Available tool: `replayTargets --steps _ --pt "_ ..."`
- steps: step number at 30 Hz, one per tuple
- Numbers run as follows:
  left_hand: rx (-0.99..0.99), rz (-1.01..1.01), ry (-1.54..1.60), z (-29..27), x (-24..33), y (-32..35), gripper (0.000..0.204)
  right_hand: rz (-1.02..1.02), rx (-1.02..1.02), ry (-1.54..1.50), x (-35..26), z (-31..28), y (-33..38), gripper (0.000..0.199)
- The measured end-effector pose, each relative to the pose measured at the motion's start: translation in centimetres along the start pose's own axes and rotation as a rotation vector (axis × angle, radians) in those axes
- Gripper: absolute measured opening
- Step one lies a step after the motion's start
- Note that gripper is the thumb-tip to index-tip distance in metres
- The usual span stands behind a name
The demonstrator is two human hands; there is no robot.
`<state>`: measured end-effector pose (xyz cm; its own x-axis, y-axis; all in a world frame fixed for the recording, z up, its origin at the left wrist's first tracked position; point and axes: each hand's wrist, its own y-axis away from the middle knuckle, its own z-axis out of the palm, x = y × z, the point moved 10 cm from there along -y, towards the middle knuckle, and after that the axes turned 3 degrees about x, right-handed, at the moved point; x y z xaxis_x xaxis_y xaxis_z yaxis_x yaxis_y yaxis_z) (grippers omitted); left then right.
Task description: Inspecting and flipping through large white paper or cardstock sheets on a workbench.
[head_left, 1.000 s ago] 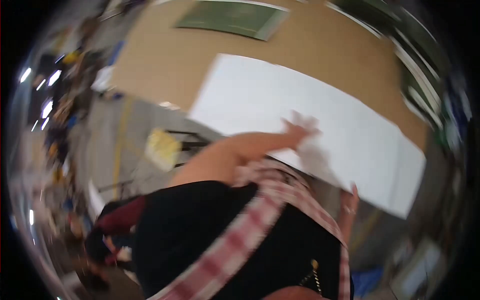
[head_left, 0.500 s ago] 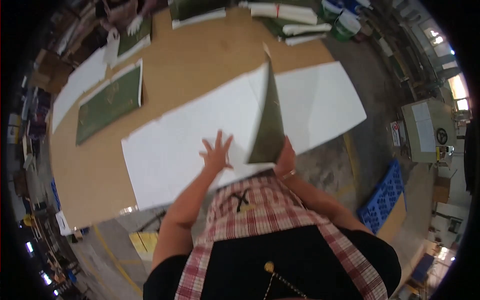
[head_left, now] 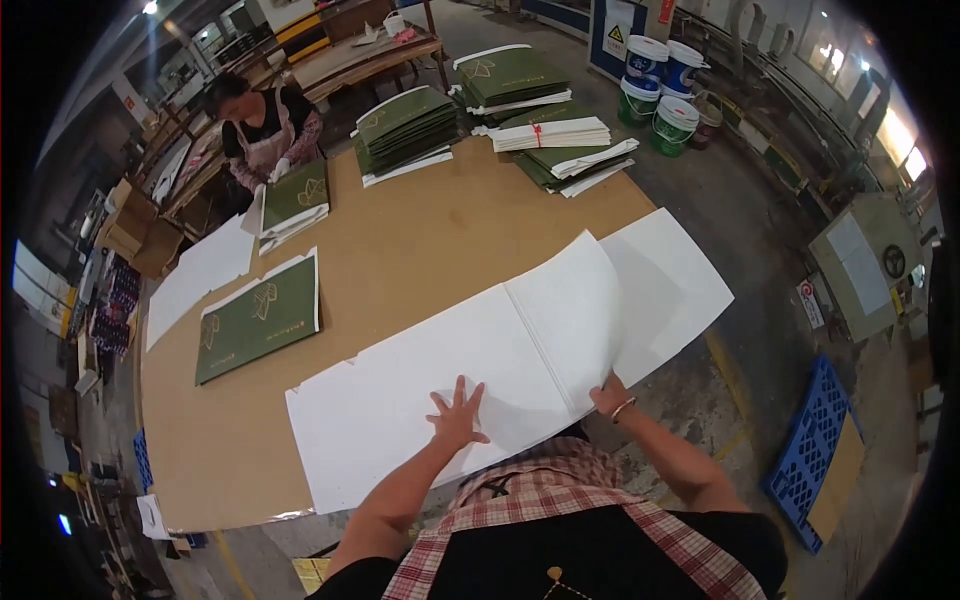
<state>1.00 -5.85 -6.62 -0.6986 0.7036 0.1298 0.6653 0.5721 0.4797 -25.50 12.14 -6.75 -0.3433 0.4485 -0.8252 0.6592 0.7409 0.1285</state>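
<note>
A large white sheet (head_left: 420,400) lies over the near side of the brown table, with a double crease line across it. My left hand (head_left: 460,415) rests flat on it, fingers spread, left of the crease. At the near edge my right hand (head_left: 609,394) grips the sheet's right end, which curves up off the surface. Under that raised end, more white sheet (head_left: 670,285) extends to the right, past the table's edge. Its underside is hidden now. Left of it lies a flat green printed piece (head_left: 262,315) with white edges and gold line drawings.
Across the brown table (head_left: 400,240), a person (head_left: 262,130) wearing gloves handles a green pile (head_left: 297,195). Green stacks (head_left: 405,125) and a red-tied white bundle (head_left: 555,135) sit along the far edge. Beyond are buckets (head_left: 676,120); a blue pallet (head_left: 812,440) leans at right.
The lifted end, which stood upright with its green side showing, has come down to the right and now shows white. My right hand has moved with it. The view has tilted up.
</note>
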Motion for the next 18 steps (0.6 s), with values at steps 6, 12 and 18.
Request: replayTargets --steps 6,12,18 --pt "0.005 -0.018 -0.005 0.3 -0.4 0.5 0.121 -0.384 0.299 0.676 -9.5 4.9 4.7 0.061" --pt "0.0 0.028 0.044 0.8 -0.1 0.6 0.121 -0.034 0.158 0.168 -0.5 0.0 1.6 0.064" --pt "0.005 0.02 0.006 0.6 -0.2 0.5 0.12 0.329 -0.3 -0.577 4.4 0.3 -0.7 0.065"
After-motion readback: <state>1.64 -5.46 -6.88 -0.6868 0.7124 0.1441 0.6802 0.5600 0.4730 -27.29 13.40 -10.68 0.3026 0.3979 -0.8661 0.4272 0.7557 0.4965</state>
